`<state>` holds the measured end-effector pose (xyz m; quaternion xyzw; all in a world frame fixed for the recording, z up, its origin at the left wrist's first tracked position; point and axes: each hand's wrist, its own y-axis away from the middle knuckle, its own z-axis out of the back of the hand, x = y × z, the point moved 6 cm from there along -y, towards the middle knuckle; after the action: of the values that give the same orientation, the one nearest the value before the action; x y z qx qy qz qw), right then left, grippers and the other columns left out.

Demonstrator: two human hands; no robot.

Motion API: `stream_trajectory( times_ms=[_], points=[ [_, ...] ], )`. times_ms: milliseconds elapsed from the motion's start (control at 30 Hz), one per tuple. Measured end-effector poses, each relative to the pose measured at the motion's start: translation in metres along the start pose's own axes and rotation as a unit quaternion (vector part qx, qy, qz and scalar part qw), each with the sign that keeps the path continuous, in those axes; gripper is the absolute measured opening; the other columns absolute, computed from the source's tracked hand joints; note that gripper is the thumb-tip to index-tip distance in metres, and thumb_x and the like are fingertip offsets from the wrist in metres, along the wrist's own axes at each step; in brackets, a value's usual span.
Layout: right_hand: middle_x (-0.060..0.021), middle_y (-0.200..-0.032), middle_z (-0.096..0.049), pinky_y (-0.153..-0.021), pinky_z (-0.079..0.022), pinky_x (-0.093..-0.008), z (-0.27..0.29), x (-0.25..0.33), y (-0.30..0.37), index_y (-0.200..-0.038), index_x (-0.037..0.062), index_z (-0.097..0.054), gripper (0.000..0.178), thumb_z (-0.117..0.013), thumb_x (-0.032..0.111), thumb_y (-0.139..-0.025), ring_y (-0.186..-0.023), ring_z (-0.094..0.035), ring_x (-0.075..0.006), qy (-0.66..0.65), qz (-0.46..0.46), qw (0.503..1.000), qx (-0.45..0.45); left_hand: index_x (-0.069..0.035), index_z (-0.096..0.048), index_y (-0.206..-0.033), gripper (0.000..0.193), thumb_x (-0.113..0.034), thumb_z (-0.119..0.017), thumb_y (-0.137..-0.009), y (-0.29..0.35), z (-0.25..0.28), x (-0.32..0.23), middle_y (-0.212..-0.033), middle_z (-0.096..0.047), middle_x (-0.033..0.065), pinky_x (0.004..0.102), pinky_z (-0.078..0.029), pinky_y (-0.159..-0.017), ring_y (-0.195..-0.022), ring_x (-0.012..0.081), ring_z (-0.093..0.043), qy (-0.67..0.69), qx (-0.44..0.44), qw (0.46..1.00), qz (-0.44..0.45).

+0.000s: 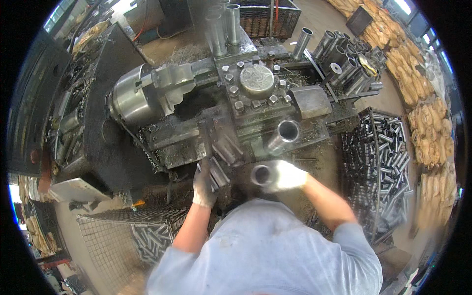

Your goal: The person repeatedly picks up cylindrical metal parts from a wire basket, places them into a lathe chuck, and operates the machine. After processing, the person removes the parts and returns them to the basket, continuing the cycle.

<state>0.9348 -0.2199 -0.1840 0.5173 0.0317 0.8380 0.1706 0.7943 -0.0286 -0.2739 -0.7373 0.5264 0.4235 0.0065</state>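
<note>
My right hand [289,176], in a pale glove and blurred by motion, is closed on a short metal tube [261,175] whose open end faces up. In front of me on the left, my left hand [203,186], in a stained glove, grips a shiny metal tube [219,173]. More shiny metal [227,149] lies just beyond it, smeared, so its shape is unclear. Another metal tube [283,136] stands upright on the near side of the lathe, past my right hand. The lathe's tool post [257,79], ringed with square-headed bolts, rises beyond both hands.
At left sits the lathe chuck [132,92]. Several tubes [233,24] stand behind the tool post; more crowd a rack [346,64] at far right. Wire bins of tubes flank me, one at right [374,172] and one at lower left [105,238]. Wrapped bundles [418,108] line the right.
</note>
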Motion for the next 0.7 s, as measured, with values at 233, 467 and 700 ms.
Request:
stream_trajectory(
  times_ms=[233,467,700],
  points=[
    [-0.0157,-0.123,-0.075,-0.094,-0.060,-0.0388,0.094,-0.003,0.063,-0.124,0.0030,-0.071,0.057,-0.089,0.014,-0.072,-0.109,-0.075,-0.0248,-0.053,0.075,0.974,-0.210,0.001,-0.051,-0.147,0.080,-0.004,-0.091,-0.079,0.006,-0.138,-0.006,-0.120,-0.073,0.0118,0.0389,-0.059,-0.097,-0.108,0.0254,-0.071,-0.535,0.112,0.722,-0.424],
    [-0.0106,-0.099,-0.077,-0.084,-0.060,-0.0356,0.081,-0.011,0.004,-0.111,0.0054,-0.073,0.045,-0.091,0.021,-0.073,-0.088,-0.074,-0.0206,-0.035,0.010,0.941,-0.336,0.001,-0.053,-0.139,0.065,-0.011,-0.089,-0.085,0.013,-0.071,-0.012,-0.117,-0.068,0.0088,0.0336,-0.059,-0.089,-0.103,0.0187,-0.068,-0.276,0.055,0.919,-0.276],
    [-0.0172,-0.103,-0.077,-0.083,-0.062,-0.0466,0.026,-0.020,0.001,-0.119,0.0108,-0.070,0.038,-0.076,0.030,-0.087,-0.089,-0.077,-0.0368,0.298,-0.119,0.942,-0.097,-0.007,-0.066,-0.128,0.080,-0.079,-0.047,-0.099,0.041,0.028,-0.039,-0.108,-0.075,0.0115,0.0459,-0.064,-0.085,-0.096,0.0284,-0.075,0.082,-0.081,0.992,-0.056]
  ],
)
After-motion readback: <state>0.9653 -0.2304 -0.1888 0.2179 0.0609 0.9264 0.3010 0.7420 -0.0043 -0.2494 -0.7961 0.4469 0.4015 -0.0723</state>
